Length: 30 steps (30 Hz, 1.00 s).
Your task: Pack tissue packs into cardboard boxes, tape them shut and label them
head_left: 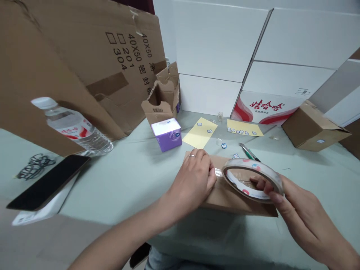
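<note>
My right hand (298,212) grips a roll of clear tape (252,179), fingers through its core, just above a small flat cardboard box (225,197) on the table. My left hand (194,180), a ring on one finger, pinches the free end of the tape (218,172) and rests on the box's left part. A short strip of tape stretches between the two hands.
A purple tissue box (168,134), two yellow sticker sheets (200,132) (244,128) and a green pen (249,151) lie behind. A water bottle (73,126), a black phone (49,182), large cardboard sheets (70,56), small open boxes (163,95) and a brown box (313,125) surround them.
</note>
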Each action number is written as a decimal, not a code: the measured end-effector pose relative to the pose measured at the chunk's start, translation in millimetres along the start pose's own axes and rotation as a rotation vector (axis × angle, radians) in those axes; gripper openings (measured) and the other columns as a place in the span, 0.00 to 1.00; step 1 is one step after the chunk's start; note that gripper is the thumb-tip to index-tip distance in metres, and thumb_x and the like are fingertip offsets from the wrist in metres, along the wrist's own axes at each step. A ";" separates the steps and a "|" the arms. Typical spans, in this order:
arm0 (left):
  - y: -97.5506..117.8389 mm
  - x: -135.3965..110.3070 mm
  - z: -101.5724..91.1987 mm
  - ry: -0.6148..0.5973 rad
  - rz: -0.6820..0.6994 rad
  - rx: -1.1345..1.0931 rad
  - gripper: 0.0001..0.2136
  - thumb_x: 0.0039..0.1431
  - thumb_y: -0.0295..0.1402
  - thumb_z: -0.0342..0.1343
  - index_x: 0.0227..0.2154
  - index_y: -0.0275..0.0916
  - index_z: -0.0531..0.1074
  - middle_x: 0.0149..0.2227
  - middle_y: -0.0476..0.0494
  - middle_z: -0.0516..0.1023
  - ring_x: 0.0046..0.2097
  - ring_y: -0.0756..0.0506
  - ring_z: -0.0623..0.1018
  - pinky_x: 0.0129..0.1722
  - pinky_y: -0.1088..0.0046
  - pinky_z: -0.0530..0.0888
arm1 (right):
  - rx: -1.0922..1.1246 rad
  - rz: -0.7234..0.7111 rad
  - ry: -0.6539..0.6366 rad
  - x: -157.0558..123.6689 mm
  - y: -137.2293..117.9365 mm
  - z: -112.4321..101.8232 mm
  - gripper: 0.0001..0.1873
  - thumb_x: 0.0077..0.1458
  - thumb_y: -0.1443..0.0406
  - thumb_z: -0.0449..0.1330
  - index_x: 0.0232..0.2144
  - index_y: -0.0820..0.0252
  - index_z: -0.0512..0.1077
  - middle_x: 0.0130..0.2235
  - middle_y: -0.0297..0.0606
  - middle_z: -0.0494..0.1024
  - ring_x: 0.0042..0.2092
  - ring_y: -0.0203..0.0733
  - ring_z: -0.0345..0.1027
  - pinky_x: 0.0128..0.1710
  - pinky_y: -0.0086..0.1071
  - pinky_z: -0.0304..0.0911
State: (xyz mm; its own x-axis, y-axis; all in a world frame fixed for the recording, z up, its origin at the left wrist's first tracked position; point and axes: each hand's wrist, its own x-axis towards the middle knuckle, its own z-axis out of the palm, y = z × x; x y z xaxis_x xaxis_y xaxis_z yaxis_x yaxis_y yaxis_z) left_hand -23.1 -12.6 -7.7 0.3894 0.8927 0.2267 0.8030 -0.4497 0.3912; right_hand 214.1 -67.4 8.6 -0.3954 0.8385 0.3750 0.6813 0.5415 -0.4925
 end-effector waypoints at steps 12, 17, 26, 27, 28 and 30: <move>2.9 4.6 -4.9 -0.057 -0.054 -0.095 0.08 0.62 0.27 0.50 0.26 0.38 0.63 0.39 0.39 0.69 0.45 0.39 0.69 0.47 0.55 0.71 | -0.089 -0.064 -0.035 8.9 -5.5 -5.8 0.09 0.66 0.64 0.49 0.30 0.53 0.60 0.30 0.36 0.72 0.29 0.39 0.68 0.26 0.28 0.65; 4.1 4.7 -2.1 -0.070 -0.046 -0.071 0.07 0.63 0.26 0.50 0.29 0.38 0.64 0.40 0.39 0.69 0.46 0.38 0.68 0.48 0.53 0.71 | -0.095 -0.089 -0.036 14.3 -9.8 -7.1 0.10 0.65 0.65 0.50 0.29 0.54 0.59 0.25 0.33 0.69 0.23 0.36 0.65 0.21 0.28 0.62; -0.9 -2.1 -3.8 0.018 -0.044 -0.032 0.06 0.60 0.23 0.53 0.29 0.38 0.64 0.36 0.40 0.70 0.43 0.38 0.70 0.46 0.54 0.73 | -0.138 -0.027 -0.082 16.2 -14.2 -4.5 0.14 0.65 0.59 0.49 0.26 0.54 0.61 0.23 0.34 0.69 0.22 0.38 0.62 0.23 0.31 0.61; -2.9 -5.2 -4.6 0.035 -0.029 -0.041 0.05 0.60 0.23 0.52 0.30 0.38 0.65 0.36 0.41 0.70 0.42 0.39 0.71 0.44 0.55 0.74 | -0.137 -0.018 -0.086 16.6 -14.5 -4.7 0.14 0.66 0.59 0.49 0.27 0.54 0.62 0.23 0.34 0.69 0.23 0.39 0.63 0.23 0.31 0.61; -4.9 -9.0 -5.3 0.038 0.008 -0.062 0.04 0.61 0.23 0.51 0.31 0.37 0.66 0.37 0.41 0.70 0.41 0.40 0.71 0.44 0.57 0.75 | -0.136 -0.017 -0.088 17.2 -14.6 -5.0 0.14 0.66 0.59 0.49 0.28 0.54 0.64 0.23 0.34 0.69 0.22 0.39 0.63 0.23 0.31 0.60; -8.0 -17.4 -5.9 0.001 0.125 -0.117 0.05 0.63 0.23 0.49 0.37 0.36 0.69 0.41 0.39 0.71 0.43 0.41 0.73 0.44 0.58 0.76 | -0.131 -0.026 -0.083 18.6 -13.8 -5.4 0.13 0.66 0.60 0.48 0.31 0.55 0.66 0.23 0.34 0.70 0.22 0.38 0.62 0.22 0.31 0.59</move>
State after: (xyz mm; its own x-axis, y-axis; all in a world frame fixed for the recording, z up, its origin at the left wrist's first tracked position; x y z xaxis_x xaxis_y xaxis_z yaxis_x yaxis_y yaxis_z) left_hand -38.9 -24.8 -9.5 0.4826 0.8294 0.2815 0.6903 -0.5580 0.4606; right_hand 200.7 -59.6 26.5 -0.4594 0.8295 0.3176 0.7427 0.5549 -0.3750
